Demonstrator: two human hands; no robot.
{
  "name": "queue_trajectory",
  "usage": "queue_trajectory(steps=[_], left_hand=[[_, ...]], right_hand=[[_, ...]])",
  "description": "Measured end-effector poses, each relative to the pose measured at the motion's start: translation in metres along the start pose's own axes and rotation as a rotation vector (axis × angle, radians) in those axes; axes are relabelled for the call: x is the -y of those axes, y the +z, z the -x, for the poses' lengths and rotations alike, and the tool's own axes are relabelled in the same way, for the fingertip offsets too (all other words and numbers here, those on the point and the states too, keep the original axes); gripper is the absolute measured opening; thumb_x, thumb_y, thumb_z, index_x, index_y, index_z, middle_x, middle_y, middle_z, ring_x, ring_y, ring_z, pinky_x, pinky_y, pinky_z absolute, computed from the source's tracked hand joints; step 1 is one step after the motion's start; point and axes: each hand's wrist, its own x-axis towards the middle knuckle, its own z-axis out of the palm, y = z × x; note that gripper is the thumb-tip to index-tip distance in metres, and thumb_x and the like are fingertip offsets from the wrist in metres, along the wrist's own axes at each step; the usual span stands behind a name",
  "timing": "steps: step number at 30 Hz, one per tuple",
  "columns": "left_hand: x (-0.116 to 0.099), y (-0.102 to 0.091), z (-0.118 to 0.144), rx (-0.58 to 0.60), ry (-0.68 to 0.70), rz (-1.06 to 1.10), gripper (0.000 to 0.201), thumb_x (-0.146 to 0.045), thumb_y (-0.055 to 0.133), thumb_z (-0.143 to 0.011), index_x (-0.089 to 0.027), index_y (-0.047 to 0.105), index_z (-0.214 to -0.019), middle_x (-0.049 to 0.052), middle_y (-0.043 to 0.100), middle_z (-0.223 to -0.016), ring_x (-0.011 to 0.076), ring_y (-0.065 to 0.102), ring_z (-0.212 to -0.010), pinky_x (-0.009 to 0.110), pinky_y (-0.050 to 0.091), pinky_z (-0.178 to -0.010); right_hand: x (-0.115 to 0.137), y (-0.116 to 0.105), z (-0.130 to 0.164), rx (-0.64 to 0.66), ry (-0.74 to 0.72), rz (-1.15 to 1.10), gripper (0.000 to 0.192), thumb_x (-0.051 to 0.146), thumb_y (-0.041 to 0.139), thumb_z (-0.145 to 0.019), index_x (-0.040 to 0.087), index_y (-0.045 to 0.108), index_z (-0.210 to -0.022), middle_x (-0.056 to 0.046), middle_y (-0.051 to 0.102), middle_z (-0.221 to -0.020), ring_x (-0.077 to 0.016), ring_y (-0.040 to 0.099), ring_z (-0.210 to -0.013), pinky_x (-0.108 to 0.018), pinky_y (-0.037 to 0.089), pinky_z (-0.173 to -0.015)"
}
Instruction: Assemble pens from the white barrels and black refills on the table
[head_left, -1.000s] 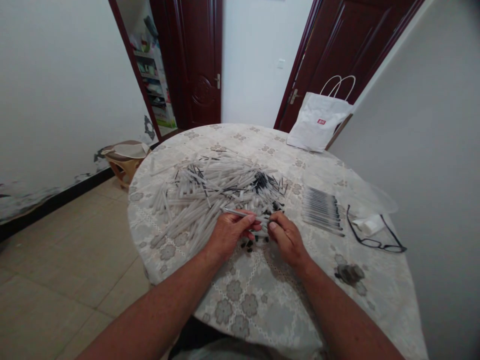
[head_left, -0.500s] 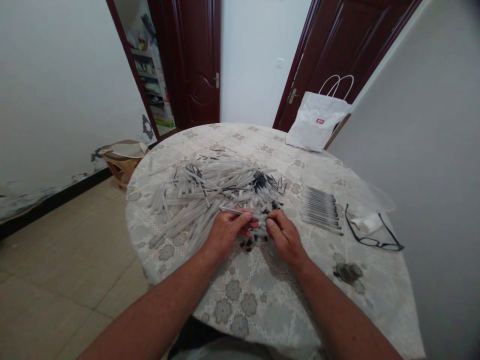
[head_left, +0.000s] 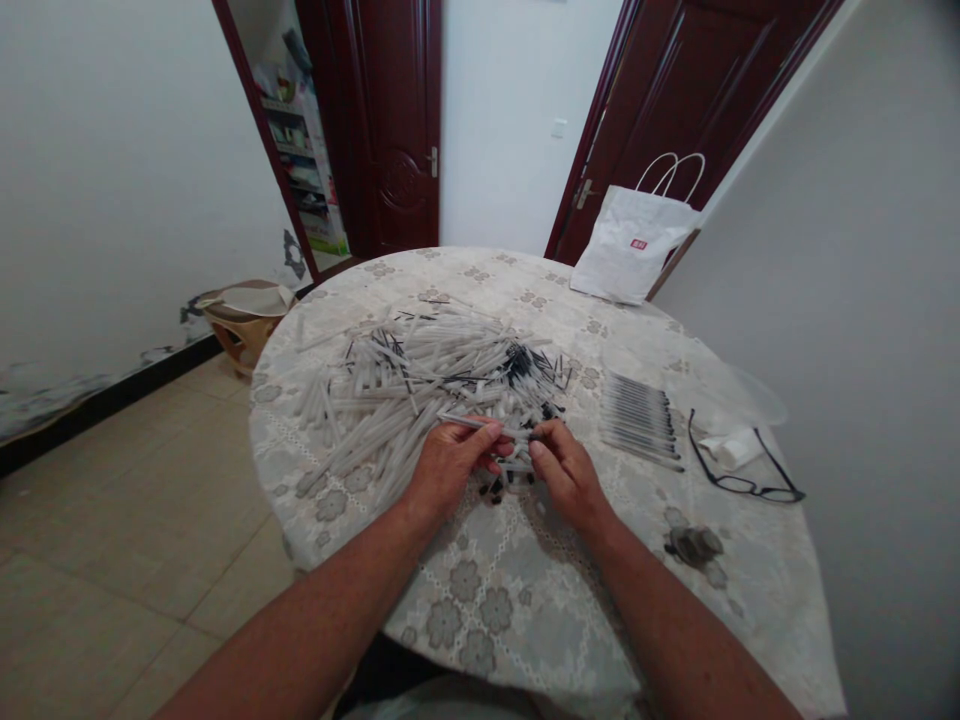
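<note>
Between both hands lies a slim, translucent pen (head_left: 463, 420), held nearly level. My left hand (head_left: 448, 462) is closed round its barrel with thumb and fingers. At the barrel's right end my right hand (head_left: 566, 470) pinches a small dark cap (head_left: 534, 437), mostly hidden by the fingertips. Just beyond the hands spreads a heap of clear pen barrels (head_left: 405, 440), with thin black refills (head_left: 519, 362) mixed in. Several small black caps (head_left: 495, 490) lie scattered under and between the hands. Right of the hands, a row of pens with dark ends (head_left: 641, 415) is laid side by side.
The round table's patterned cloth (head_left: 480, 590) carries black-framed glasses (head_left: 757, 490), a white roll (head_left: 731, 448), clear plastic film (head_left: 750, 390) and a dark grey lump (head_left: 696, 545). A white paper bag (head_left: 630, 240) stands at the back right. A stool (head_left: 244, 320) is left of the table.
Both hands keep the same hold on the pen. The right hand has shifted very slightly left; the whole view has moved a little.
</note>
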Motion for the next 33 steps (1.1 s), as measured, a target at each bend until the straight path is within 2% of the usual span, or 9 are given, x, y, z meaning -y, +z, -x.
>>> queue_trajectory(steps=[4,9,14,17,21,25,28,31,33], left_hand=[[-0.0022,0.0012,0.0012,0.024,0.0,-0.002,0.034,-0.044,0.081,-0.076,-0.013,0.074,-0.09,0.013,0.078,-0.085,0.0246,0.074,-0.077,0.029,0.057,-0.057],[-0.001,0.0029,0.0025,0.054,0.008,-0.025,0.036,-0.043,0.083,-0.074,-0.013,0.074,-0.09,0.013,0.077,-0.084,0.0248,0.074,-0.076,0.029,0.057,-0.056],[0.0008,0.0022,0.0028,0.056,0.009,-0.024,0.035,-0.042,0.081,-0.077,-0.012,0.073,-0.093,0.013,0.077,-0.083,0.025,0.074,-0.076,0.03,0.057,-0.056],[0.0002,0.001,0.0029,0.047,0.014,-0.017,0.034,-0.042,0.08,-0.078,-0.012,0.073,-0.093,0.013,0.077,-0.086,0.0245,0.074,-0.077,0.03,0.058,-0.056],[-0.0006,0.0007,0.003,0.037,0.017,-0.003,0.036,-0.044,0.081,-0.077,-0.012,0.073,-0.092,0.013,0.077,-0.086,0.0237,0.074,-0.077,0.028,0.057,-0.056],[0.0002,0.0022,0.0034,0.046,0.025,-0.003,0.036,-0.044,0.082,-0.076,-0.012,0.073,-0.091,0.012,0.077,-0.083,0.0232,0.074,-0.074,0.028,0.056,-0.055],[0.0007,0.003,0.0039,0.055,0.032,-0.022,0.034,-0.043,0.08,-0.077,-0.012,0.073,-0.09,0.011,0.076,-0.079,0.0226,0.073,-0.072,0.027,0.055,-0.055],[-0.0001,0.0032,0.0045,0.062,0.025,-0.038,0.036,-0.045,0.08,-0.076,-0.012,0.073,-0.09,0.011,0.076,-0.077,0.0223,0.073,-0.07,0.027,0.055,-0.054],[-0.0009,0.0031,0.0048,0.059,0.024,-0.046,0.038,-0.045,0.081,-0.076,-0.012,0.073,-0.091,0.011,0.076,-0.078,0.0224,0.073,-0.07,0.027,0.055,-0.054]], right_hand=[[0.0008,-0.0014,0.0016,0.002,-0.021,0.061,0.023,0.043,0.048,-0.1,0.022,0.056,-0.091,0.002,0.054,-0.071,-0.0154,0.049,-0.064,-0.027,0.038,-0.06],[-0.0038,0.0032,-0.0006,0.048,0.044,-0.127,0.039,0.049,0.045,-0.1,0.023,0.045,-0.07,0.003,0.045,-0.059,-0.0144,0.042,-0.054,-0.028,0.034,-0.052],[-0.0062,0.0068,-0.0035,0.124,0.179,-0.32,0.044,0.057,0.042,-0.099,0.025,0.04,-0.068,0.005,0.037,-0.056,-0.0127,0.036,-0.046,-0.026,0.029,-0.044],[-0.0052,0.0057,-0.0017,0.108,0.156,-0.28,0.042,0.057,0.042,-0.099,0.023,0.048,-0.074,0.004,0.042,-0.058,-0.0129,0.038,-0.048,-0.026,0.029,-0.044],[-0.0013,0.0022,0.0021,0.006,0.048,-0.092,0.03,0.05,0.049,-0.099,0.022,0.055,-0.09,0.002,0.051,-0.066,-0.015,0.046,-0.057,-0.027,0.037,-0.053],[-0.001,0.0016,0.0017,0.013,0.023,-0.015,0.035,0.047,0.045,-0.102,0.022,0.052,-0.078,0.003,0.05,-0.062,-0.0146,0.046,-0.057,-0.028,0.037,-0.057],[-0.0048,0.0041,-0.0015,0.068,0.115,-0.211,0.044,0.051,0.046,-0.102,0.022,0.047,-0.068,0.004,0.044,-0.057,-0.0129,0.041,-0.051,-0.027,0.033,-0.049],[-0.0078,0.007,-0.0041,0.132,0.275,-0.478,0.045,0.056,0.049,-0.098,0.022,0.046,-0.069,0.007,0.036,-0.055,-0.0101,0.032,-0.043,-0.024,0.024,-0.04],[-0.0084,0.0082,-0.0046,0.146,0.328,-0.543,0.045,0.057,0.051,-0.097,0.022,0.047,-0.069,0.007,0.035,-0.053,-0.0087,0.029,-0.04,-0.023,0.021,-0.038]])
